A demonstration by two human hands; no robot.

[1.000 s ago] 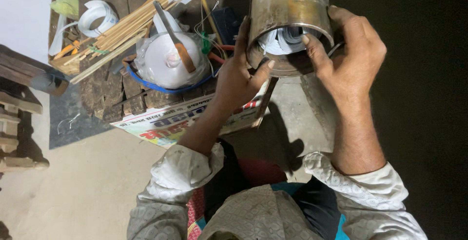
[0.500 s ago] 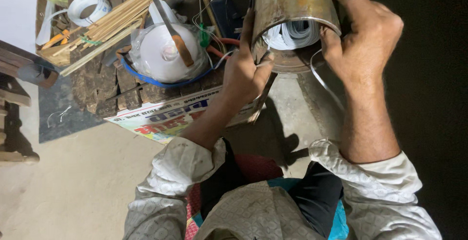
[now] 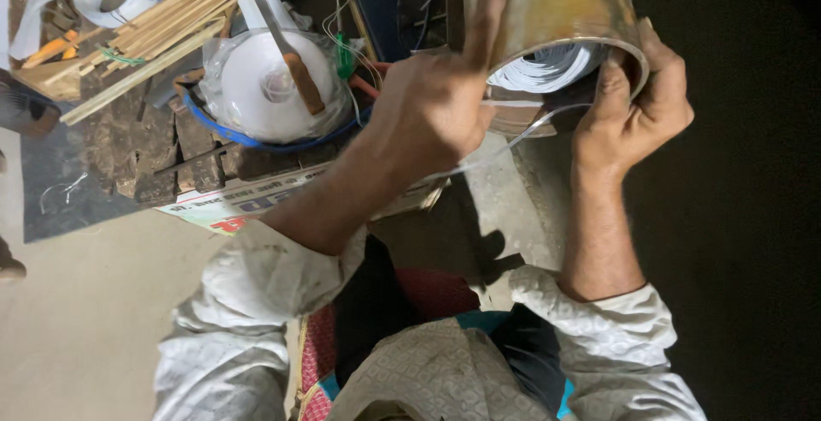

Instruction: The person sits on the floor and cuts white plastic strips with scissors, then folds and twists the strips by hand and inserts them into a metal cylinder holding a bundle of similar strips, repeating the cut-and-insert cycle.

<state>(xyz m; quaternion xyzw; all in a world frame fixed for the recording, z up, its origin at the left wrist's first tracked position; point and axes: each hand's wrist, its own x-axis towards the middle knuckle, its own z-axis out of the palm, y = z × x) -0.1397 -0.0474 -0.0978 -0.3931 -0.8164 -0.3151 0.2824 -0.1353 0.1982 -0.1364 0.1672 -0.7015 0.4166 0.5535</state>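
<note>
We kneel on a bare concrete floor [image 3: 77,318] in a dim room. Our right hand [image 3: 637,109] grips the rim of a metal cylinder [image 3: 556,2]; our left hand [image 3: 432,109] rests half-open against its side. Wooden sticks [image 3: 162,19] and a plastic-wrapped white roll [image 3: 256,88] lie just left.

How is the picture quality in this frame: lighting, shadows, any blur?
Head view: light falls unevenly, the right side going to near black; the metal cylinder shows a dull sheen; the left hand is slightly motion-blurred, the right hand sharper; a hard shadow lies on the floor below them.
</note>
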